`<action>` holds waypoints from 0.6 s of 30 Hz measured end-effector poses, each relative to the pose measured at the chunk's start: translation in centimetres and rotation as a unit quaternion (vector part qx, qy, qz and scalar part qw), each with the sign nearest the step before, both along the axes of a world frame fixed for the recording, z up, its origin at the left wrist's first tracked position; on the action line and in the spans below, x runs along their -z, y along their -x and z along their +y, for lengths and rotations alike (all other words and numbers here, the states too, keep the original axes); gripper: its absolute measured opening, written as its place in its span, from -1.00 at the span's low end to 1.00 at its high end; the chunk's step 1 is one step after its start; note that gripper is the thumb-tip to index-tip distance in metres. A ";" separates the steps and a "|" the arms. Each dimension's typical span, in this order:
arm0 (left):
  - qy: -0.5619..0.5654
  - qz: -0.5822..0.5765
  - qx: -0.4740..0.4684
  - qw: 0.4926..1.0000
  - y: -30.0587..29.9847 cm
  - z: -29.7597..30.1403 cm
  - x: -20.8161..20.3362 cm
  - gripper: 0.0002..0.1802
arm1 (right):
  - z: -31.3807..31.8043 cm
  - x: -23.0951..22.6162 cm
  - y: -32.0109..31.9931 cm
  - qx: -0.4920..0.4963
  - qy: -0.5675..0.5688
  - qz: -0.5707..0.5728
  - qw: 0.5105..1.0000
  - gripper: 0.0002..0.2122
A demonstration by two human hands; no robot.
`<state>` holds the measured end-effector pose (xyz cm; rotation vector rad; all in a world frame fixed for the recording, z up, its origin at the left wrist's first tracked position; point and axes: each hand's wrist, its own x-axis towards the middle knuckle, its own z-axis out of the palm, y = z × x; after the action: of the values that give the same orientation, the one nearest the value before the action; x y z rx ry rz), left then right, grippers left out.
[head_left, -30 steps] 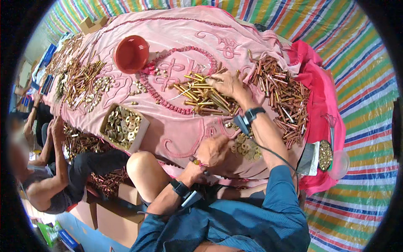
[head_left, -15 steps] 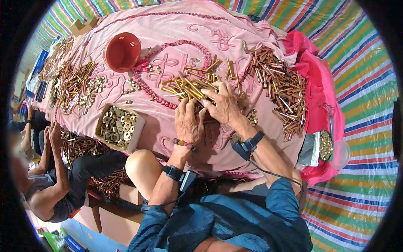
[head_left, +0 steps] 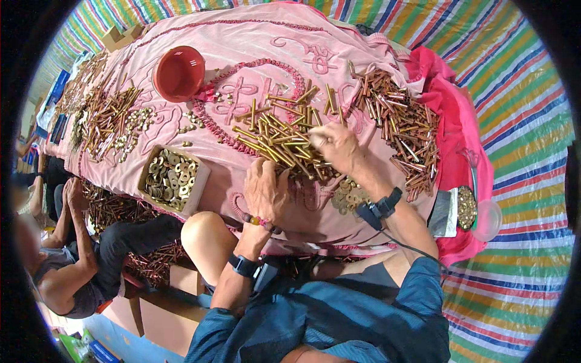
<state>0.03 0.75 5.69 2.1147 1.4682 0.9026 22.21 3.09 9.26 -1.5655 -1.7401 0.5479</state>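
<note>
A heap of long brass-coloured bolts (head_left: pixel 281 136) lies on the pink cloth in front of me. At its near left edge, my left hand (head_left: pixel 266 189) rests palm down with the fingers bent in and their tips hidden, so what they hold cannot be made out. Over the right side of the heap is my right hand (head_left: pixel 340 148), slightly blurred, its fingers curled together around something hidden. Flat round washers (head_left: pixel 350 196) lie in a small pile below it, beside my right wrist.
An open box of washers (head_left: pixel 172 181) and a red bowl (head_left: pixel 178 74) stand to the left. Copper-coloured bolts (head_left: pixel 399 124) cover the right side, others (head_left: pixel 109 124) the far left. A whisk (head_left: pixel 471 160) lies at the right edge. Another person's hands (head_left: pixel 74 196) are at left.
My right hand has drawn back to the right from the heap and curled its fingers. My left hand has shifted a little down and left, uncovering more bolts and the washers.
</note>
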 end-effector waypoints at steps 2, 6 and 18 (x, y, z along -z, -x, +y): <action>-0.097 -0.021 -0.022 0.995 -0.3 -0.5 -1.1 -0.68 | 2.3 1.0 -2.2 0.088 -0.021 0.062 0.994 -0.82; -0.093 -0.021 0.044 0.994 -0.8 0.0 -3.2 -0.54 | 5.1 1.7 -7.2 0.155 -0.041 -0.066 0.985 -0.78; -0.118 0.103 0.158 0.975 -2.1 1.6 -0.1 -0.33 | 14.7 4.1 -5.9 -0.013 -0.033 -0.414 0.910 -0.47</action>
<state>2.17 2.34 5.79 2.5913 1.1091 0.7879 28.06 17.78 5.18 -1.8699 -2.3471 -0.2292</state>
